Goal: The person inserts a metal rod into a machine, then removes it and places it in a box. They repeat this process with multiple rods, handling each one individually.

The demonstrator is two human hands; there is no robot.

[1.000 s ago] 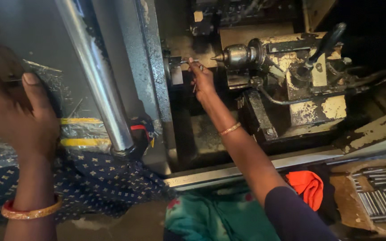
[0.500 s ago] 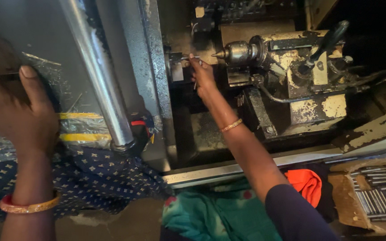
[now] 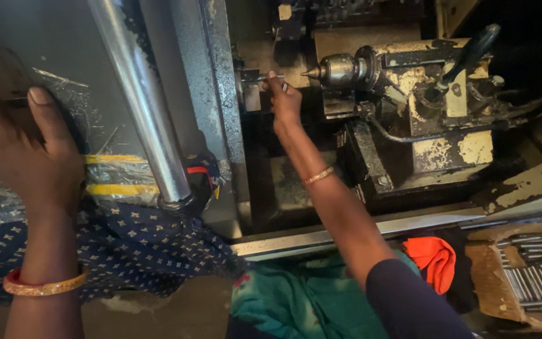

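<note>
The right hand (image 3: 285, 100) reaches into the lathe, fingers (image 3: 273, 80) pinching a thin metal rod (image 3: 260, 78) that lies level in the holder, just left of the drill chuck (image 3: 337, 69). The left hand (image 3: 23, 144) presses flat, fingers spread, against the grey machine cover (image 3: 45, 37) beside a yellow stripe (image 3: 120, 188). A brown cardboard box (image 3: 525, 276) of metal rods sits lower right.

1. We are in a metalworking workshop: a worn, paint-chipped lathe (image 3: 421, 119) with a drill chuck (image 3: 337, 69) fills the far right.
2. Near right, we see a cardboard box of steel rods (image 3: 534, 276).
</note>
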